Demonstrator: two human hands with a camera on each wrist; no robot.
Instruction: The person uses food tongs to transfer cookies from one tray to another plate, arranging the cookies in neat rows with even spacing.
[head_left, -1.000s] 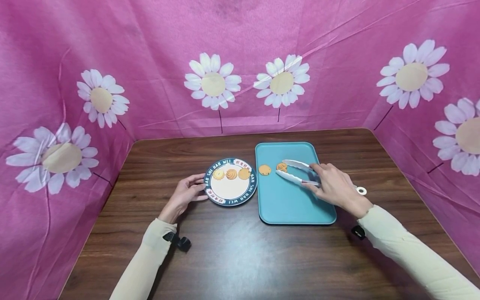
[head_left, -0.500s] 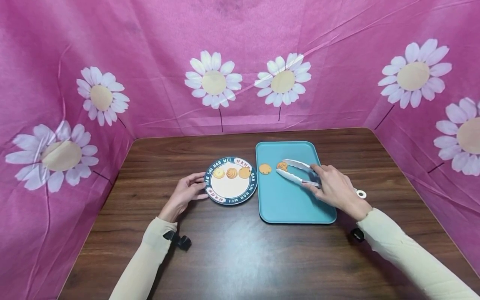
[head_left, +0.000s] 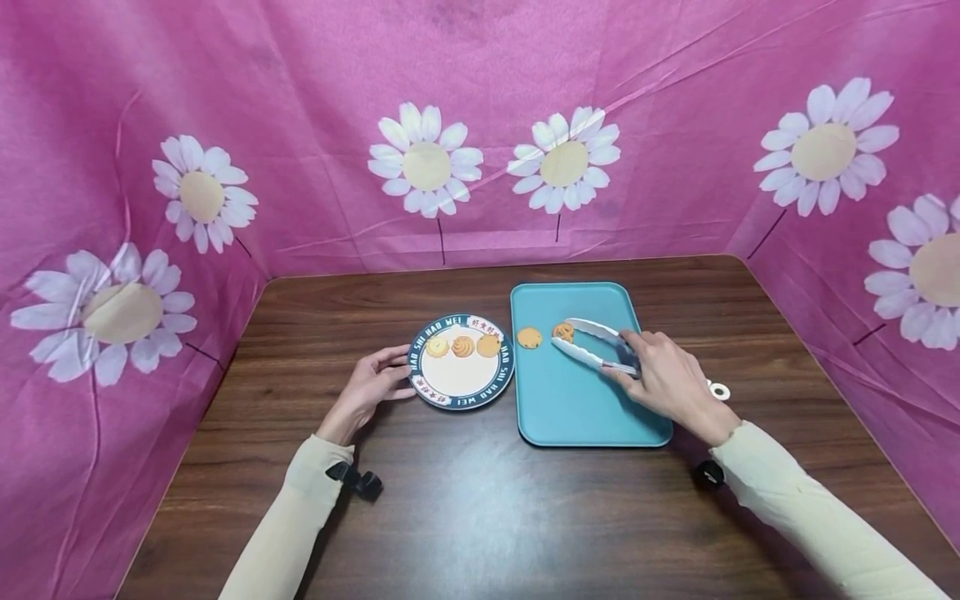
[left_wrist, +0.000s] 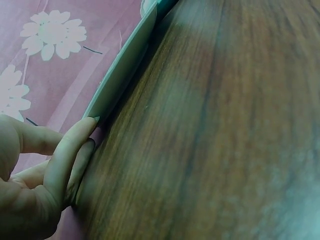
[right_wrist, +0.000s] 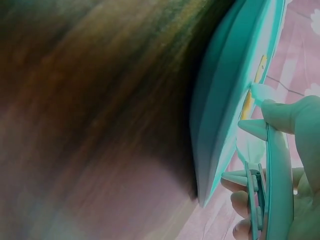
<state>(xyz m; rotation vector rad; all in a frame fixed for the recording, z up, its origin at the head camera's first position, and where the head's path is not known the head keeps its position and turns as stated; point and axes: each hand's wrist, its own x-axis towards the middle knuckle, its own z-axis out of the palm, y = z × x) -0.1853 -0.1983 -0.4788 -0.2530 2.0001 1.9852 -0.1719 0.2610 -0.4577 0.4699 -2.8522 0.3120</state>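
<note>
My left hand (head_left: 367, 387) holds the left rim of a round plate (head_left: 459, 398), white with a dark blue lettered border. Three cookies lie in a row on it: a pale one (head_left: 437, 347), a swirled one (head_left: 462, 347) and a flat round one (head_left: 489, 346). With my right hand (head_left: 667, 375) I grip a pair of tongs (head_left: 588, 357) over the teal tray (head_left: 585, 417). Their spread white tips stand either side of a swirled cookie (head_left: 563, 332) on the tray; contact with it is unclear. Left of that lies a flat round cookie (head_left: 529, 337).
The plate and tray sit side by side on a dark wooden table (head_left: 450, 517), with the tray on the right. A pink cloth (head_left: 315, 100) printed with daisies hangs around the back and sides.
The ring end of the tongs has shifted slightly left and down along with my right hand. The tips remain around the swirled cookie. My left hand and the plate have not moved visibly.
</note>
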